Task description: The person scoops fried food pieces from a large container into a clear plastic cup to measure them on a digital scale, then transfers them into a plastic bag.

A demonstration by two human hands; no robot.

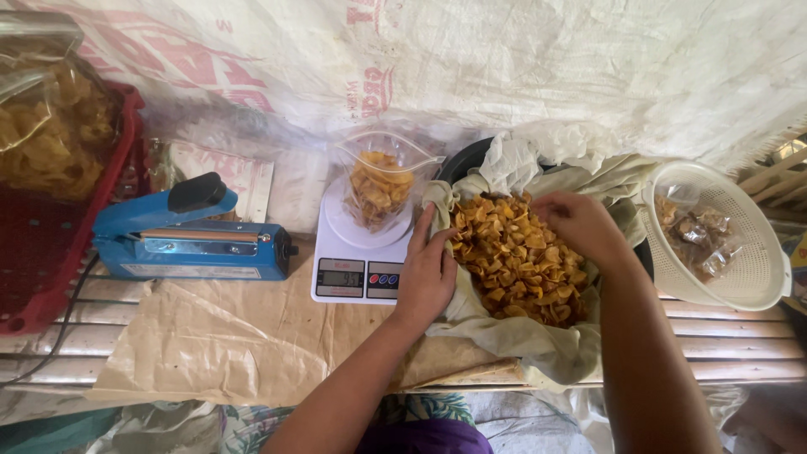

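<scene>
sealer (189,235): left of scale (357,265)
bag (382,185): on scale
chips (517,261): in cloth (521,340), right of scale
colander (723,240): far right
crate (50,252): far left

I observe both forearms extended forward. Left hand (426,273) lies flat, fingers straight and together. Right hand (578,225) is arched, palm down, fingers curled downward.

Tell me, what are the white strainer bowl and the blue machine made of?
The white strainer bowl looks like plastic: matte, moulded, with rows of tiny holes. The blue machine seems to be painted metal, smooth and slightly shiny, with a black handle, probably plastic; the picture leaves that open.
</scene>
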